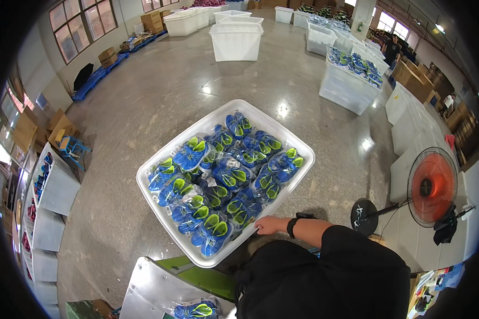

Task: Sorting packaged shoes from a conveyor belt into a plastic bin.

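Note:
A large white plastic bin point(159, 199) stands on the polished floor in front of me, filled with several pairs of blue and green shoes in clear bags point(223, 175). My right hand point(270, 224), with a black watch on the wrist and a black sleeve behind it, rests on the bin's near rim with the fingers curled over the edge. My left hand does not show anywhere.
A metal table point(151, 290) with one bagged pair of shoes point(197, 310) lies at the lower edge. An orange standing fan point(432, 186) is at right. More white bins point(236, 40), one filled with shoes point(351, 74), stand farther back. Shelves point(50, 212) line the left. A person point(393, 49) stands far off.

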A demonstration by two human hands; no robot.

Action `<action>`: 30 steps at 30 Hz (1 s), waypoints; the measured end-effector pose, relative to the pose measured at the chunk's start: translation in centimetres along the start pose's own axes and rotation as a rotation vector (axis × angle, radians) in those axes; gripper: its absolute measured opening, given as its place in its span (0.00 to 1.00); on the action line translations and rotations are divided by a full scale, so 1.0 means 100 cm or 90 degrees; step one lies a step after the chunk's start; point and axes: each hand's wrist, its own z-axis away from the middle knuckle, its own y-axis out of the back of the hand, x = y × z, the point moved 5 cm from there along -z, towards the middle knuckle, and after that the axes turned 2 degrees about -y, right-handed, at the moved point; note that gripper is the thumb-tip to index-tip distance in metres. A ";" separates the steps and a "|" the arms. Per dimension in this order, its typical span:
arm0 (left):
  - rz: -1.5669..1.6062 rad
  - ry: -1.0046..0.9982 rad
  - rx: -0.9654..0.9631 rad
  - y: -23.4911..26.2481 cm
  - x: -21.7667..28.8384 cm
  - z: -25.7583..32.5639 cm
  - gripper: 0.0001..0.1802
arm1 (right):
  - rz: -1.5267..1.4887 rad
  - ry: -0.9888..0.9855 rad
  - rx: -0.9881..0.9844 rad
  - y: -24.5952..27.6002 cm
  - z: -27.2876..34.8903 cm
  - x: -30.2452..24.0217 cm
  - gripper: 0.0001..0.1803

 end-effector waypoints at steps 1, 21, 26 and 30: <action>0.004 0.000 -0.001 0.002 -0.001 0.001 0.32 | -0.006 -0.006 -0.002 0.001 -0.002 0.002 0.25; 0.493 0.262 -0.045 -0.186 0.001 0.009 0.21 | -0.107 0.471 0.030 0.127 -0.029 -0.229 0.25; 0.521 0.359 -0.072 -0.235 -0.008 0.020 0.21 | -0.011 0.572 -0.019 0.132 -0.017 -0.250 0.35; 0.458 0.360 -0.094 -0.263 -0.029 0.027 0.20 | 0.162 0.669 -0.057 0.121 -0.019 -0.232 0.48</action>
